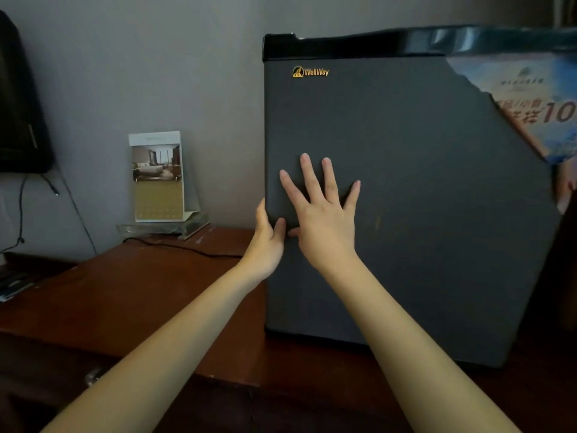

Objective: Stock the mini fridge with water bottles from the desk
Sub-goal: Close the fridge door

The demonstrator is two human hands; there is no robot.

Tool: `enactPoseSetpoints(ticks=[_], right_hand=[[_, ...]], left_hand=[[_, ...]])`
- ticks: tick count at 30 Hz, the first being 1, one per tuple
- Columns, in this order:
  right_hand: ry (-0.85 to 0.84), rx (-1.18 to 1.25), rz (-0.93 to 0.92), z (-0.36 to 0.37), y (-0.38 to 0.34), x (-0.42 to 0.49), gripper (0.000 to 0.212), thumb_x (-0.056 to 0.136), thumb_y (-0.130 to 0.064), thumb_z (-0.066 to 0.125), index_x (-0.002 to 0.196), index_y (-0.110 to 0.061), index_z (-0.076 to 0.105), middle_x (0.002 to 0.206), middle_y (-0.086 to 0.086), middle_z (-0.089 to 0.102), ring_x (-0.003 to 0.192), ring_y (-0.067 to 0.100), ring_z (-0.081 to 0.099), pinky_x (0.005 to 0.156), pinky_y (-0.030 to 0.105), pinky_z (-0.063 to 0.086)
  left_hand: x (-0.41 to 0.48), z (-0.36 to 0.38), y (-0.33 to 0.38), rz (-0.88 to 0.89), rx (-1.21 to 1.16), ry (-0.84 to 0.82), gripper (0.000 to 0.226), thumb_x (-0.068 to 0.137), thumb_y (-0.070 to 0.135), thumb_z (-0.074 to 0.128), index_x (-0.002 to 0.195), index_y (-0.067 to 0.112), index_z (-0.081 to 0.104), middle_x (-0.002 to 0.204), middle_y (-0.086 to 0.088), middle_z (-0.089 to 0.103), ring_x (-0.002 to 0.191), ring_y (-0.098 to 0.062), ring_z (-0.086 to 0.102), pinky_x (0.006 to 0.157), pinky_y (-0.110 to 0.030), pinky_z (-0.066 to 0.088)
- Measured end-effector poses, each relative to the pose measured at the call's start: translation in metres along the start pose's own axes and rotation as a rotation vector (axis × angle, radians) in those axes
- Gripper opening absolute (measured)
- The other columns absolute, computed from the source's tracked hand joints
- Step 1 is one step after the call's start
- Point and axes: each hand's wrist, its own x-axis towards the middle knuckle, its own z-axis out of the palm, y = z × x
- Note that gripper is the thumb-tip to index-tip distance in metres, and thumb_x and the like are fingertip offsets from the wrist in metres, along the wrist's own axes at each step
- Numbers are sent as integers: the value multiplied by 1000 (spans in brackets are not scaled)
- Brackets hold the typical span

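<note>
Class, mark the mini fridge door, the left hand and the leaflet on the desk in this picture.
mini fridge door (437,214): head view, bare dark front panel.
left hand (265,245): head view, middle of the hand, at the door's edge.
leaflet (157,196): head view, gold lower part.

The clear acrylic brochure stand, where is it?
Head view, left side: the brochure stand is on the brown wooden desk, left of the dark grey mini fridge.

A dark WellWay mini fridge (421,198) stands on the wooden surface (125,292). The left hand (267,242) grips its door's left edge. The right hand (324,220) lies flat on the door, fingers (309,175) spread. A brochure stand (157,176) sits by the wall.
</note>
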Motion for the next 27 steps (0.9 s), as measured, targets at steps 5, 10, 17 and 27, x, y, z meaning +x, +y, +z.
enactPoseSetpoints(ticks=[5,10,17,27], right_hand=[[38,18,28,9,2,9,85,89,-23,57,148,-37,-2,156,-4,-20,143,27,-22,106,65,-11],[36,42,30,11,0,10,81,90,-24,54,148,-37,-2,156,-5,-21,142,26,-23,106,64,-12],[-5,19,54,6,-4,8,82,92,-28,53,147,-38,-7,155,-5,-24,142,26,-24,107,64,-9],[-26,-72,110,8,-10,8,103,85,-24,66,145,-38,-17,154,-4,-29,142,28,-24,108,65,-4]], left_hand=[[12,3,-13,7,10,-4,55,102,19,31,147,25,0,134,15,28,124,1,28,92,-5,33],[14,9,-19,45,-10,45,52,102,16,30,146,23,5,137,12,30,126,1,29,81,7,32],[8,9,-8,-125,-4,65,39,102,28,29,139,17,23,121,7,42,106,-5,43,64,-9,40],[-17,-17,-1,-590,56,-21,37,98,35,43,130,18,42,128,-4,50,119,-26,48,92,-43,41]])
